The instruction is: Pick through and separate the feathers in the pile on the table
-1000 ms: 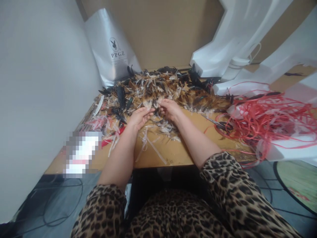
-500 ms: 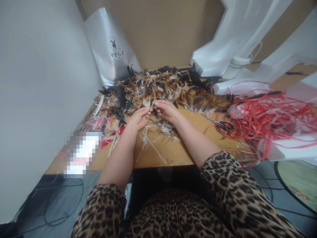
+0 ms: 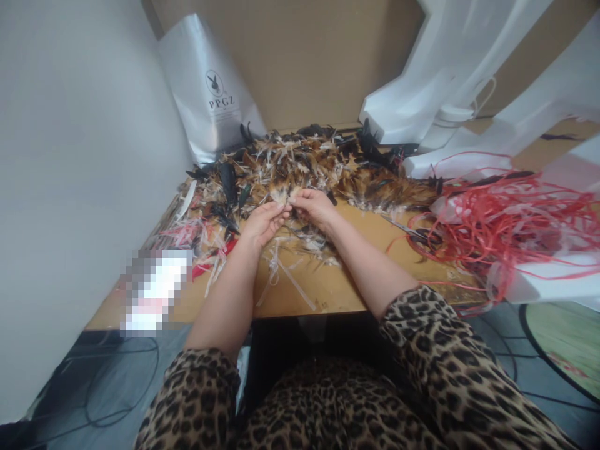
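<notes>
Evidently, we pinch small, pale-based brown feathers point(image 3: 280, 194) in the fingertips of our bare left hand point(image 3: 265, 224) and bare right hand point(image 3: 317, 208), as such thin, soft pieces suit light gripping.

The silver plastic bag point(image 3: 210, 119), standing behind the feathers point(image 3: 300, 156) at the person's left, is showing "PPGZ" in dark capitals. A rabbit-head emblem point(image 3: 215, 83) inside an oval is sitting above the letters; smaller print beneath is staying too tiny to read.

A shiny silvery plastic-looking bag point(image 3: 210, 94), glossy red ribbons point(image 3: 497, 225), and a smooth wood-like tabletop point(image 3: 328, 294).
</notes>
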The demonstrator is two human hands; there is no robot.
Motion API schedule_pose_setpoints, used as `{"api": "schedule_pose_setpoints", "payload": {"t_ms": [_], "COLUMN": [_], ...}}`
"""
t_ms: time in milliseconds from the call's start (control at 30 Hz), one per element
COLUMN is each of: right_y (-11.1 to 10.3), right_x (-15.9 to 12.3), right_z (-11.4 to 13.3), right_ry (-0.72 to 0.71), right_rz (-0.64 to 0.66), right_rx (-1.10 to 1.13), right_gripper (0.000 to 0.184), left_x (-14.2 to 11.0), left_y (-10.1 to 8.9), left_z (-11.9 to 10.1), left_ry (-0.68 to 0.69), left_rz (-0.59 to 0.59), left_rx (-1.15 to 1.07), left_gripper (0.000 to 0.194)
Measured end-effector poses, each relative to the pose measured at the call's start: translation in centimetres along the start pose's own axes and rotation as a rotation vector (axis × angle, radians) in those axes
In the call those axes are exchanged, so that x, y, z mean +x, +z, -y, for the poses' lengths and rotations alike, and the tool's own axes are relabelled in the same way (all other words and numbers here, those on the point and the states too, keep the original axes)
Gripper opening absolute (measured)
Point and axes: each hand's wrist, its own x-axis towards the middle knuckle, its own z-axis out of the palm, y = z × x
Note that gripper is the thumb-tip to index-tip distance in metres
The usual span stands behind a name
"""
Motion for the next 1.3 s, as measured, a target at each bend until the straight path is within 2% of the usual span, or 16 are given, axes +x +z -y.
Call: {"api": "schedule_pose_setpoints", "payload": {"t_ms": [300,667,900,1000,1067,1167,1300], "right_y": [0.4,0.5,0.2,-0.9,-2.0,-3.5,-4.2], "right_x": [-0.4,-0.5,0.0,0.4,0.8,1.3,1.5], "right_z": [0.1,0.2,-0.3,-0.1,-0.1,-0.5,-1.1], "right_ry": [-0.08,-0.054,-0.027,-0.03,-0.079,-0.155,-0.201], "right_rz": [-0.06,-0.068,-0.043,-0.105,-0.18,-0.249,-0.202], "right_rx": [-0.149,-0.14,-0.107,-0.117,-0.196,-0.484,-0.907], "right_gripper": [0.025,0.023,0.025,0.025,0.023,0.015,0.014], "left_x": [-0.1,0.3,0.4,0.2,0.1,0.1,0.2], "left_y": [0.1,0.1,0.1,0.3,0.4,0.3,0.3], "left_z": [0.4,0.8,1.0,0.5,0.2,-0.1,-0.1], "left_ry": [0.065,0.147,0.139,0.141,0.155,0.159,0.153], "left_rz": [0.008,0.005,0.007,-0.042,-0.078,-0.116,-0.131], "left_rx": [0.155,0.285,0.232,0.156,0.1,0.052,0.021], "left_gripper": [0.017,0.02,0.018,0.017,0.016,0.013,0.011]}}
